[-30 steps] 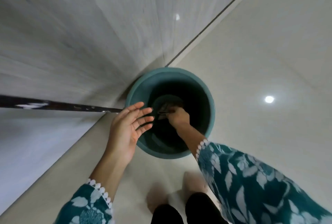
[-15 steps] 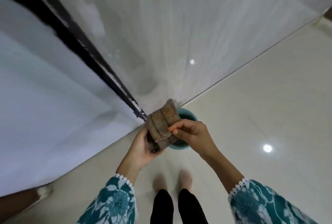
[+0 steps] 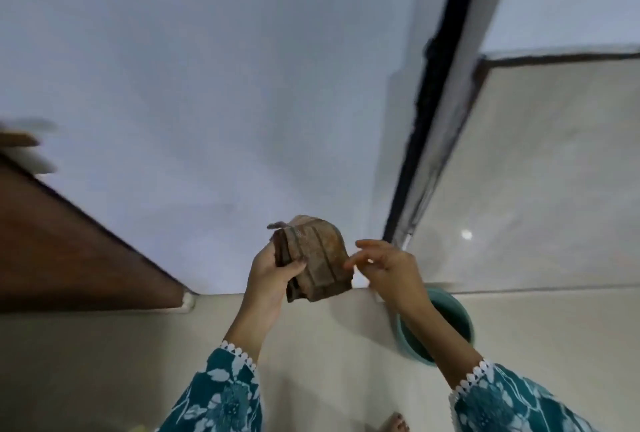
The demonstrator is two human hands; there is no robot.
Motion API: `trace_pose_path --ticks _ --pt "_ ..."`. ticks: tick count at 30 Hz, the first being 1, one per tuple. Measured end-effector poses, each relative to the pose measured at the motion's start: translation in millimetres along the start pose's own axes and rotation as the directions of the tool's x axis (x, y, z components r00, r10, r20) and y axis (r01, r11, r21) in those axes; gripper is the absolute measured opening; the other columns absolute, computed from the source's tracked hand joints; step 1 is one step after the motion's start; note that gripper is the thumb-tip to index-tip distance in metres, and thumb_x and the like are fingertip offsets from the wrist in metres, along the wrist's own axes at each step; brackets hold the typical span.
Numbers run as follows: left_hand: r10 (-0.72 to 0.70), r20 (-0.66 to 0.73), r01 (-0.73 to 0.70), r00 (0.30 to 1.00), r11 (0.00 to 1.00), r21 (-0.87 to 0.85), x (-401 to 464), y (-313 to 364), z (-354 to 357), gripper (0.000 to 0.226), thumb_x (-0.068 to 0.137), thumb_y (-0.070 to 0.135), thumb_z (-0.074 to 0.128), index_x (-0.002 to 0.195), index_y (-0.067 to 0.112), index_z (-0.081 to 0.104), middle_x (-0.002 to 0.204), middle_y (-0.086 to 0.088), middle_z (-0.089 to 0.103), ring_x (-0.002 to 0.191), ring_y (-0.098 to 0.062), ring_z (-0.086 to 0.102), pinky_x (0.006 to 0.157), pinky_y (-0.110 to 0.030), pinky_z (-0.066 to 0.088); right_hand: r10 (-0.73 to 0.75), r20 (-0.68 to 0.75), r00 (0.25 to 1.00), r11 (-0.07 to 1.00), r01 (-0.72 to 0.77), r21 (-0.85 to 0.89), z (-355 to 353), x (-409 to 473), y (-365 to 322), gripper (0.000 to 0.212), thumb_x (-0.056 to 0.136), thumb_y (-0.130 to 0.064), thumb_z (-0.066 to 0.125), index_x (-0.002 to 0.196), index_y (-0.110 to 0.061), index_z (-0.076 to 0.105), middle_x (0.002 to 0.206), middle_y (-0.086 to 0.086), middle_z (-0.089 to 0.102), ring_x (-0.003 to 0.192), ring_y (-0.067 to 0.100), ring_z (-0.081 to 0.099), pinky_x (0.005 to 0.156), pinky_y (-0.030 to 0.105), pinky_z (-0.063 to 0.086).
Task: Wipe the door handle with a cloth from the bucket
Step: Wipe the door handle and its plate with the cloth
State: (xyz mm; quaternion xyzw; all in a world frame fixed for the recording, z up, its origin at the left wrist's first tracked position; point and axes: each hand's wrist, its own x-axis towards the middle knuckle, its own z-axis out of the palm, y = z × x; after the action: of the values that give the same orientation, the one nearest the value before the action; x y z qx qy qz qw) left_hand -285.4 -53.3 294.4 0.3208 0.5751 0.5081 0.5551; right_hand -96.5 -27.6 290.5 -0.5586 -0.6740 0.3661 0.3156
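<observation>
The left hand (image 3: 273,275) is closed on a folded brown cloth (image 3: 317,260), thumb across the near face and the other fingers hidden behind, so the bundle stands up clear of the floor (image 3: 311,345) at chest level, in front of the pale wall (image 3: 207,85). That upright, folded hold looks meant to keep a firm pad ready for rubbing, not a loose rag. The right hand (image 3: 384,267) is loosely open with fingers spread; its fingertips (image 3: 349,262) are at the cloth's right edge, touching or just short of it, too blurred to say, and it grips nothing. It seems to be tidying or steadying the fold. Below the right forearm, the teal bucket (image 3: 457,314) stands on the floor close to the foot of the wall, beside the dark frame strip (image 3: 429,140); the arm covers most of its mouth, and what shows inside is dark, so whether it holds water or more cloths cannot be told. A brown wooden panel (image 3: 69,251), perhaps the door, lies at the left edge, well apart from the cloth. No door handle can be made out, so wiping has not yet begun.
</observation>
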Motion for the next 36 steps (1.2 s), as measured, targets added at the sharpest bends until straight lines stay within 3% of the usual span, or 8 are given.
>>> trace_pose_path --ticks 4,8,13,19,22,26,31,36 --pt "0.113 0.031 -0.116 0.993 0.975 0.189 -16 29 -100 0.033 0.085 -0.004 0.061 0.112 0.015 0.063 0.105 -0.001 0.071 0.097 -0.013 0.068 0.071 -0.023 0.053 -0.119 0.122 0.985 0.993 0.118 0.009 71 13 -76 0.042 0.088 -0.029 0.064 0.128 -0.029 0.055 0.121 -0.02 0.05 0.115 0.004 0.049 0.096 0.027 0.046" --pt "0.159 0.088 -0.177 0.983 0.944 0.279 -26 52 -184 0.034 0.084 -0.006 0.061 0.099 0.023 0.065 0.093 0.007 0.072 0.088 -0.007 0.068 0.073 -0.021 0.052 -0.022 0.527 0.85 0.919 -0.191 0.346 142 23 -135 0.078 0.076 -0.031 0.076 0.14 -0.038 0.032 0.137 -0.005 0.048 0.122 0.017 0.053 0.101 0.035 0.048" --pt "0.246 -0.081 -0.221 0.966 0.945 0.242 -21 63 -262 0.034 0.08 -0.006 0.067 0.097 0.022 0.059 0.098 -0.002 0.068 0.101 -0.027 0.064 0.081 -0.036 0.054 -0.182 0.428 0.885 0.983 0.174 0.059 205 22 -186 0.048 0.075 -0.019 0.077 0.117 -0.029 0.058 0.092 -0.018 0.061 0.089 0.007 0.059 0.073 0.005 0.044" --pt "0.574 -0.013 -0.44 0.819 0.642 0.628 -5 87 -305 0.068 0.074 0.012 0.076 0.129 0.03 0.041 0.13 0.008 0.038 0.121 -0.007 0.041 0.099 -0.012 0.037 -0.259 0.395 0.881 0.936 0.33 -0.121 232 64 -222 0.028 0.069 -0.03 0.081 0.094 -0.018 0.074 0.081 -0.01 0.047 0.086 0.005 0.043 0.073 0.016 0.033" --pt "0.477 0.106 -0.449 0.872 0.698 0.557 9 101 -327 0.036 0.072 0.035 0.07 0.106 0.039 0.058 0.115 0.006 0.064 0.111 -0.017 0.059 0.097 -0.042 0.049 -0.232 0.502 0.833 0.971 0.172 0.164 236 89 -243 0.028 0.066 -0.028 0.082 0.087 -0.015 0.069 0.094 -0.005 0.058 0.094 0.011 0.055 0.079 0.016 0.043" --pt "0.478 -0.106 -0.407 0.872 0.828 0.386 33 113 -340 0.021 0.066 0.028 0.075 0.083 0.038 0.067 0.085 0.003 0.072 0.086 -0.026 0.068 0.079 -0.05 0.056 -0.298 0.568 0.767 0.689 -0.24 0.684 258 110 -254 0.044 0.061 -0.03 0.082 0.096 -0.009 0.065 0.09 0.007 0.07 0.083 0.022 0.068 0.07 0.029 0.055" --pt "0.489 -0.19 -0.386 0.851 0.829 0.405 60 115 -366 0.017 0.068 0.026 0.071 0.081 0.031 0.063 0.082 0.001 0.071 0.082 -0.021 0.068 0.075 -0.051 0.055 -0.192 0.506 0.841 0.781 -0.181 0.597 297 124 -268 0.031 0.08 -0.021 0.071 0.108 -0.009 0.067 0.104 0.016 0.072 0.095 0.032 0.069 0.079 0.037 0.057" --pt "0.709 -0.099 -0.511 0.699 0.591 0.625 75 142 -406 0.024 0.084 0.037 0.06 0.103 0.022 0.061 0.098 0.001 0.068 0.09 -0.01 0.064 0.077 -0.026 0.054 -0.144 0.293 0.945 0.889 -0.007 0.458 316 147 -304 0.013 0.079 -0.013 0.073 0.092 -0.012 0.075 0.088 0.01 0.076 0.085 0.029 0.072 0.081 0.042 0.058"
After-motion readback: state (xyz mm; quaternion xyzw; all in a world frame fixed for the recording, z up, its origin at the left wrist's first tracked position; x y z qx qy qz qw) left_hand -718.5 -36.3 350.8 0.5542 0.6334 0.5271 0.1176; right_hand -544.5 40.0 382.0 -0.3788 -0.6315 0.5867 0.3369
